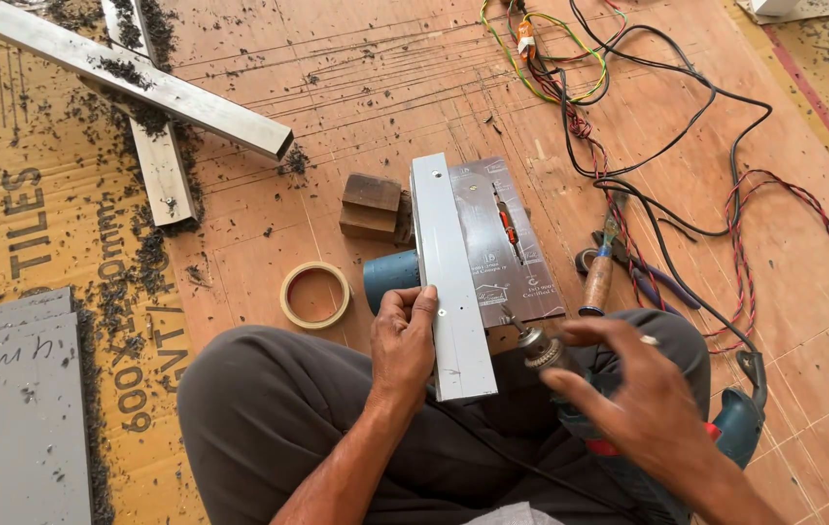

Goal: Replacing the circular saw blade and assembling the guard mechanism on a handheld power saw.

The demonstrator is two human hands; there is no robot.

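One grey metal channel (pixel 450 277) lay lengthwise across my lap and out over the floor, its near end resting on my knee. My left hand (pixel 403 345) gripped it from the left side, thumb and fingertips (pixel 423 297) pressed onto its top face near the edge, so the strip ran just right of my knuckles. My right hand (pixel 640 399) hovered blurred over the blue power drill (pixel 725 428), fingers spread and loose, closed on nothing; the drill's chuck (pixel 534 348) and bit pointed at the channel's right edge, just beside it. Under the channel sat a blue cylinder (pixel 390 277) and a flat grey printed card (pixel 512 248). Beyond lay a wooden block (pixel 372 206), a tape roll (pixel 314 295), a wooden-handled tool (pixel 597 282), tangled wires (pixel 628 107), and two long metal bars (pixel 142 87) among shavings on the plywood floor (pixel 385 87).
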